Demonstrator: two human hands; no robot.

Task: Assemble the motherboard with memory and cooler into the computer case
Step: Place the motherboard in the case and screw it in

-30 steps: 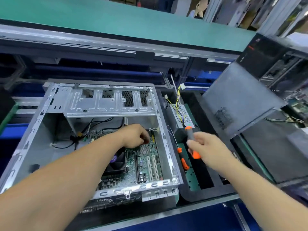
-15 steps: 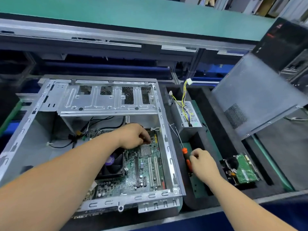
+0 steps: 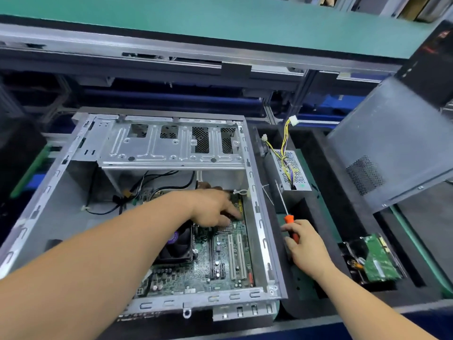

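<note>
The open grey computer case (image 3: 260, 231) lies on its side with the green motherboard (image 3: 220, 262) inside it. A black cooler fan (image 3: 176, 246) sits on the board, partly under my left forearm. My left hand (image 3: 215, 207) reaches into the case, and its outstretched fingertips touch the board's far right corner. Whether they hold anything is hidden. Right of the case, my right hand (image 3: 307, 249) grips the handle of an orange screwdriver (image 3: 289, 220), low over the black foam tray (image 3: 316, 173). Its shaft points away from me.
A drive cage (image 3: 171, 148) spans the far end of the case, with black cables below it. In the tray stand a power supply (image 3: 290, 168) with yellow wires and a hard drive (image 3: 377, 262). A grey side panel (image 3: 392, 148) leans at the right.
My right hand has come down with the screwdriver from beside the power supply to the tray. My left hand's fingers have stretched out over the board's corner.
</note>
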